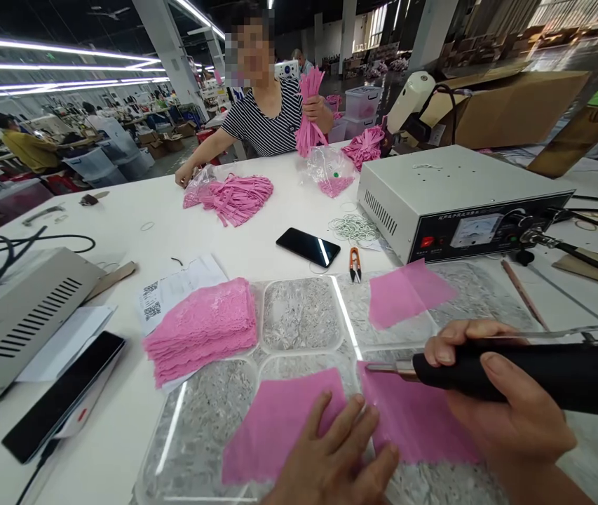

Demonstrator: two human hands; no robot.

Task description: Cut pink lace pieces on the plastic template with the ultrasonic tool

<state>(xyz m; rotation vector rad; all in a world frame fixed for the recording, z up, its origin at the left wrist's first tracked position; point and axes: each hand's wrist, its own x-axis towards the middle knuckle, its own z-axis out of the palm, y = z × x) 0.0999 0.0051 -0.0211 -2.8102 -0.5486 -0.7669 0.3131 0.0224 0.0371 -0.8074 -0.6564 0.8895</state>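
Note:
My right hand (509, 393) is wrapped round a black corded hand tool (530, 372) with a slim metal tip (388, 367). The tip touches or hovers just over the upper left corner of a pink fabric piece (425, 428); I cannot tell which. Lying flat with fingers apart, my left hand (335, 456) rests across that piece's left edge and a second pink fabric piece (282, 421). Both pieces lie on a grey-patterned board (303, 315) with clear rounded panels. A third pink piece (404, 291) is at its far right.
Left of the board's middle stands a pink lace-edged fabric stack (201, 322). Behind are a phone (308, 247), orange thread snips (355, 265) and a grey control box (461, 196). Another phone (64, 396) lies left. A co-worker (267, 112) across the table holds pink strips (309, 112).

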